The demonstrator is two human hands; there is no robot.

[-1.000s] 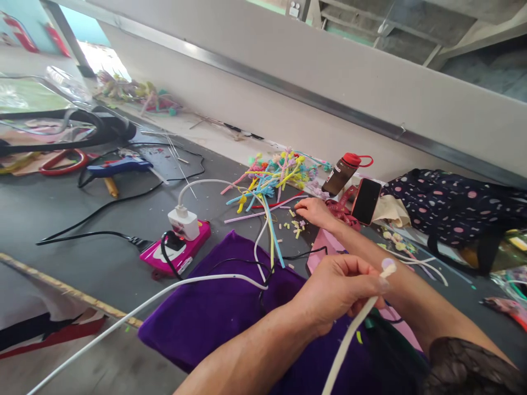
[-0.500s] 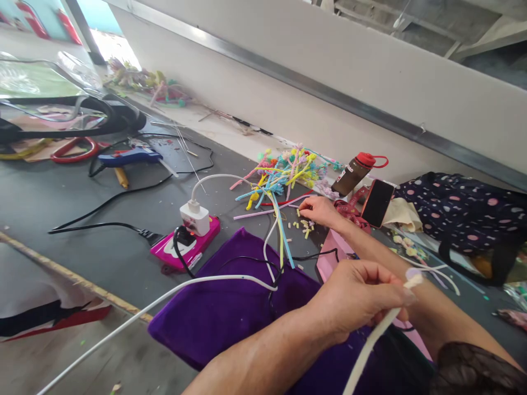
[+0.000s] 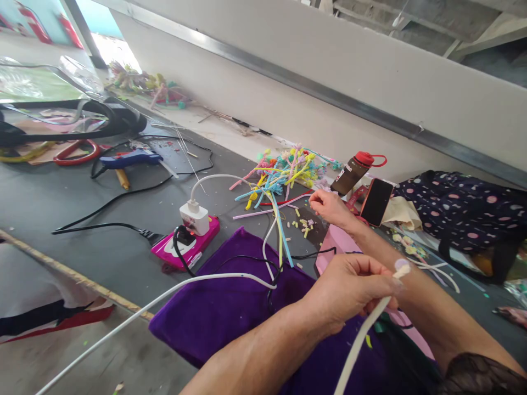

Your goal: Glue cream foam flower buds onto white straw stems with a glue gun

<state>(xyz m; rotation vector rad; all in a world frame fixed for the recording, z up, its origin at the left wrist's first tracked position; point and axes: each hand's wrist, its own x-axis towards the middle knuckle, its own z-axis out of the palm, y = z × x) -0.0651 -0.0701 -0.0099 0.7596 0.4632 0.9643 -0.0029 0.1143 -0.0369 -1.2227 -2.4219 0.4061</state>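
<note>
My left hand (image 3: 354, 291) pinches an off-white fuzzy stem (image 3: 359, 343) between thumb and fingers. A small pale-lilac bit (image 3: 402, 264) sits at the stem's upper end. Farther off, my right hand (image 3: 330, 207) hangs over the grey table with its fingers bent together; whether something small is between them is hidden. Short cut yellow and lilac pieces (image 3: 306, 226) lie scattered just left of it. Beyond them is a heap of colourful fuzzy-stemmed flowers (image 3: 288, 170). Purple cloth (image 3: 230, 307) and a pink tray-like piece (image 3: 333, 241) lie beneath my forearms.
A magenta power strip (image 3: 185, 249) holds a white charger (image 3: 194, 218), with cables crossing the table. Left are a blue glue gun (image 3: 132, 159) and red-handled scissors (image 3: 76, 152). A red-capped bottle (image 3: 351, 174), a phone (image 3: 376, 202) and a dark patterned bag (image 3: 465, 208) stand at right.
My right hand has drawn back a little to the right, away from the small cut pieces. My left hand has shifted slightly left with the stem.
</note>
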